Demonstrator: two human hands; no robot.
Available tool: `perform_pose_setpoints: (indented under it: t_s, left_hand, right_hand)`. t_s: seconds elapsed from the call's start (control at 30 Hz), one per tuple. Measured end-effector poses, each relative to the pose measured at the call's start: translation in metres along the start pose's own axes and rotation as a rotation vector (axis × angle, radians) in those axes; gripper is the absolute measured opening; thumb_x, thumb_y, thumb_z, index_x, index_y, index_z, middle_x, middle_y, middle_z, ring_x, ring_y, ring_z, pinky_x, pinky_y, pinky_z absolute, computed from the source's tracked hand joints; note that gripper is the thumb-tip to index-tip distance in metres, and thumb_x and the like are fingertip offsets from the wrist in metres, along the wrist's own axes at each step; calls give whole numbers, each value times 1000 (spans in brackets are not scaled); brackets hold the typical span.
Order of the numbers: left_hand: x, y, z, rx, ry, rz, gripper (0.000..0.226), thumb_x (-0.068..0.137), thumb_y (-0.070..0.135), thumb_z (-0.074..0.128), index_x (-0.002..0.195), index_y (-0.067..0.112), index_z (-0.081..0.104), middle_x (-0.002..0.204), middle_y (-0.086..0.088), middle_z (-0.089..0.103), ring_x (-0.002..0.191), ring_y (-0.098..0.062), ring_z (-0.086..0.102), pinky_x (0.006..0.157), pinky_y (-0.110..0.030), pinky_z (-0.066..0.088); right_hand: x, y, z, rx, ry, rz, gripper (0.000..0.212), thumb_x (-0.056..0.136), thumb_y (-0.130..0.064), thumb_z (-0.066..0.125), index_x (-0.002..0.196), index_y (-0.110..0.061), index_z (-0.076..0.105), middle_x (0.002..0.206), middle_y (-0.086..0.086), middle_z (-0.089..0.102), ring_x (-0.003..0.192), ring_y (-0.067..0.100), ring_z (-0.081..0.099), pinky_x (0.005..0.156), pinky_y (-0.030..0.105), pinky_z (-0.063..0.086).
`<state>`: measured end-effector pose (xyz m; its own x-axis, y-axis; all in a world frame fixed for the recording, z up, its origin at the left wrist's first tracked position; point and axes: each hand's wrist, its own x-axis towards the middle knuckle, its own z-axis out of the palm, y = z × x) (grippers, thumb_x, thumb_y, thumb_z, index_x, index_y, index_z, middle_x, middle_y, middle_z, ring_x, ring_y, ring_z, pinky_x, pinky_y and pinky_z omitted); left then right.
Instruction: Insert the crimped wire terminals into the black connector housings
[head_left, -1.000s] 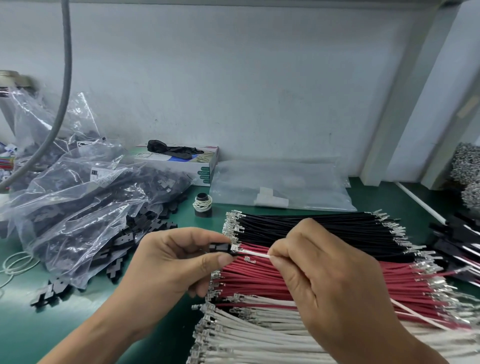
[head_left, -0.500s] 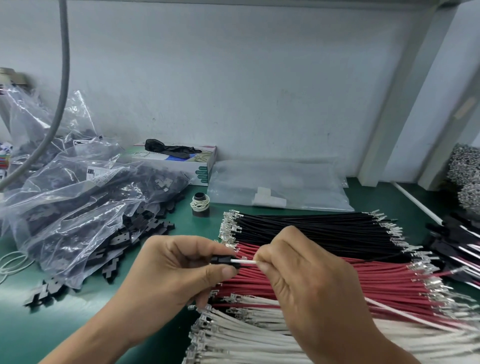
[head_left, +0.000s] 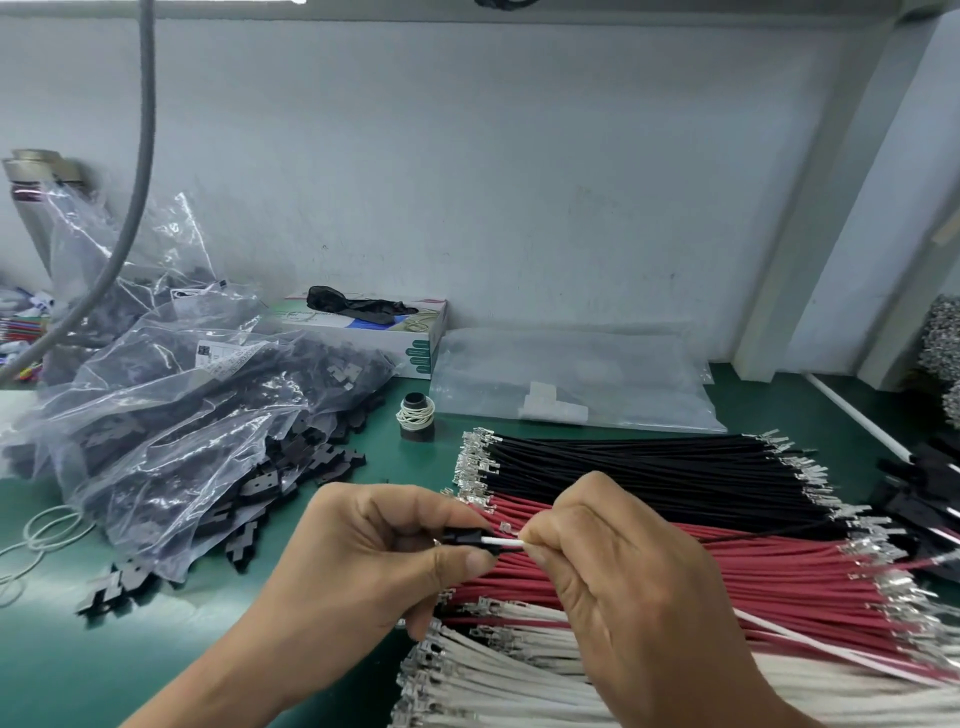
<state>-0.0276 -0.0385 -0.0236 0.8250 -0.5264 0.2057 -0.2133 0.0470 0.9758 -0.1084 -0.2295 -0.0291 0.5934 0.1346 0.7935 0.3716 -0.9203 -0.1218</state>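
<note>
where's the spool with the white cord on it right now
In the head view the spool stands upright on the green table, left of centre, between the bag of black parts and the black wires.

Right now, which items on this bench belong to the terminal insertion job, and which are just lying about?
In use: left hand pinching a small black plastic connector housing; right hand pinching a thin white wire entering it; black, red and white crimped wire bundles; clear bag of black housings.

Idle: glove box; small dark spool; flat clear bag.
</note>
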Motion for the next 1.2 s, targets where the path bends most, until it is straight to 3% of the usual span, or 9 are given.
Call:
perform_pose_setpoints:
  t_s: [0.17, 0.33, 0.47, 0.53, 0.63, 0.83, 1.03, 1.13, 1.2]
  left_hand:
    - [2, 0, -2, -28, 22, 45, 20, 63, 11, 87, 83, 10, 83, 58, -15, 70, 36, -18, 53, 39, -19, 43]
    - [8, 0, -18, -87, 123, 114, 36, 62, 27, 96, 89, 9, 82, 64, -17, 71, 40, -20, 55, 41, -19, 43]
    - [16, -3, -37, -203, 287, 94, 60, 64, 55, 90, 111, 21, 78, 99, -10, 78, 63, -22, 66, 47, -26, 52]
    - [19, -7, -42, 14, 394, 128, 41, 78, 43, 84, 114, 24, 77, 104, -4, 78, 70, -19, 69, 54, -24, 56]
    - [19, -20, -45, 732, 431, 205, 34, 88, 27, 77, 121, 23, 74, 99, 14, 66, 73, -9, 62, 69, -30, 54]
    - [16, -36, -62, 1339, 271, -12, 84, 69, 99, 32, 123, 45, 67, 100, 22, 41, 74, -8, 65, 60, -32, 56]
    - [31, -86, -100, 1221, 191, -36, 64, 64, 100, 43, 113, 61, 55, 98, 33, 41, 59, 3, 54, 48, -27, 53]
    - [45, -111, -123, 1107, 177, 32, 45, 65, 96, 51, 105, 76, 50, 95, 35, 45, 59, 4, 52, 48, -27, 53]
    - [53, -120, -129, 1051, 173, 68, 43, 65, 93, 56, 104, 75, 53, 93, 33, 50, 57, 2, 53, 47, -30, 52]
  right_hand:
    - [4, 1, 1, -52, 35, -47, 29, 100, -24, 53, 79, -15, 70, 78, -3, 58, 61, 15, 55, 46, 31, 47]
    - [9, 13, -8, -148, -4, -21, 26, 97, -34, 53, 101, -17, 73, 95, -4, 65, 83, 18, 63, 67, 35, 53]
    - [11, 18, -19, -188, -38, 73, 27, 96, -32, 50, 98, -20, 75, 83, -11, 60, 63, 9, 57, 46, 25, 47]
    - [21, 20, -31, -151, 30, 157, 27, 99, -34, 49, 100, -21, 72, 81, -15, 53, 59, 3, 48, 47, 19, 40]
    - [40, 22, -56, 47, 125, 276, 17, 101, -35, 50, 99, -29, 65, 78, -12, 50, 64, 8, 50, 56, 12, 34]
    - [89, 60, -144, 405, 324, 408, 22, 95, -39, 58, 106, -27, 72, 74, 4, 56, 47, 12, 32, 37, 21, 23]
    - [85, 123, -220, 486, 433, 725, 24, 107, -19, 39, 101, -26, 61, 70, -6, 49, 43, 5, 34, 35, 25, 12]
    - [59, 149, -241, 202, 419, 791, 22, 106, -23, 41, 101, -24, 62, 67, 0, 45, 36, 6, 32, 30, 16, 18]
    - [24, 165, -258, -148, 281, 692, 20, 104, -34, 45, 104, -30, 65, 70, -2, 50, 43, 4, 47, 34, 17, 38]
